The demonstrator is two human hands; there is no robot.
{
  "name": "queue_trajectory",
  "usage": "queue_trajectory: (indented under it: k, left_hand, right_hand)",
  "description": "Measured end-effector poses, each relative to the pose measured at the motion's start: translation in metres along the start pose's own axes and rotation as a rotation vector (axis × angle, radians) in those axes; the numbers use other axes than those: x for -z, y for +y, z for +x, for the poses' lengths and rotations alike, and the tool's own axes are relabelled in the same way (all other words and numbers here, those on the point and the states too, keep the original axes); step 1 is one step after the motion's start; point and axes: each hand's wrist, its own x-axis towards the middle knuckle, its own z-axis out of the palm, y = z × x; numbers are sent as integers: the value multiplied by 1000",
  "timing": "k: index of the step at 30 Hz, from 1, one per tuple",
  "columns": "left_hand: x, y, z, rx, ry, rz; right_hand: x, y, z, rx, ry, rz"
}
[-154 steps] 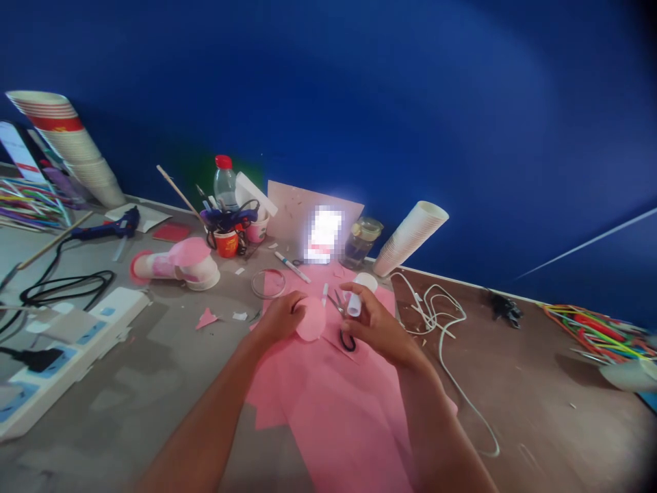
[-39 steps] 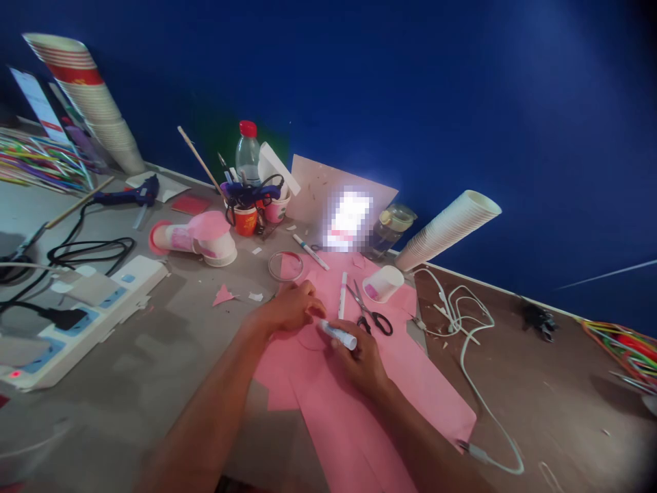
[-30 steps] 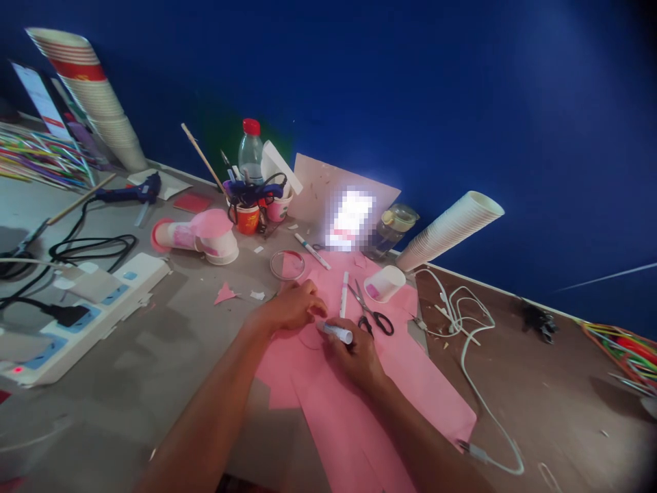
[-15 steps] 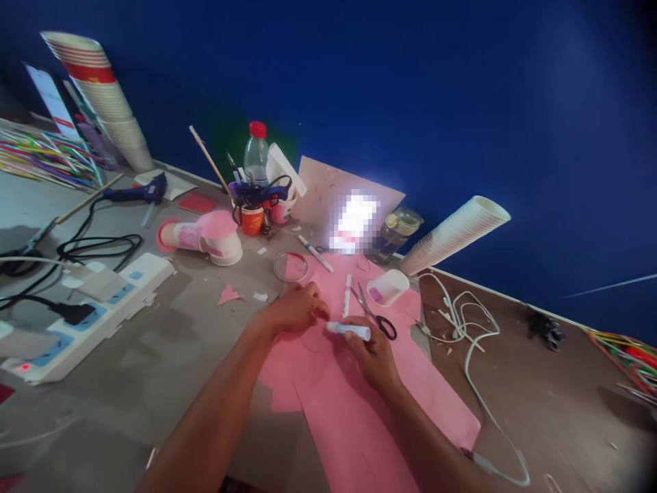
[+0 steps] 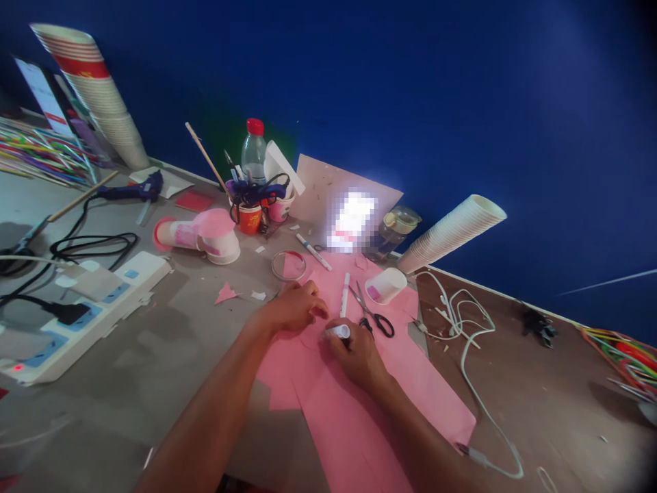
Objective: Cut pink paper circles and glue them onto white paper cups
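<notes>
Pink paper point(image 5: 354, 411) spreads across the grey table under both my hands. My left hand point(image 5: 300, 306) rests on its upper left part, fingers curled and close together; what they pinch, if anything, is hidden. Just to the right, my right hand point(image 5: 356, 352) is wrapped round a white stick-shaped tube point(image 5: 339, 332), one end of which faces me. The tube looks thicker than the white marker point(image 5: 345, 296) lying just beyond. Black-handled scissors point(image 5: 374, 316) lie beyond my right hand, partly covered by it. A white paper cup point(image 5: 386, 285) with a pink patch lies tipped behind them.
Pink-covered joined cups point(image 5: 205, 236), a tape ring point(image 5: 288, 266) and another marker point(image 5: 313, 252) lie farther back. A power strip point(image 5: 102, 322) and glue gun point(image 5: 131, 190) are left. A leaning cup stack point(image 5: 452, 233) and white cable point(image 5: 469, 363) stand and lie right.
My right hand has shifted slightly left, closer to my left hand. The white tube in it has turned from sideways to end-on towards me. My left hand has hardly moved.
</notes>
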Motion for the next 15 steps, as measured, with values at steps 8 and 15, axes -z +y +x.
queue_trajectory:
  k: [8, 15]
  left_hand:
    - [1, 1, 0, 20, -3, 5]
    - [-1, 1, -2, 81, -9, -10]
  right_hand:
    - [12, 3, -3, -154, 81, 344]
    - [2, 1, 4, -106, 71, 314]
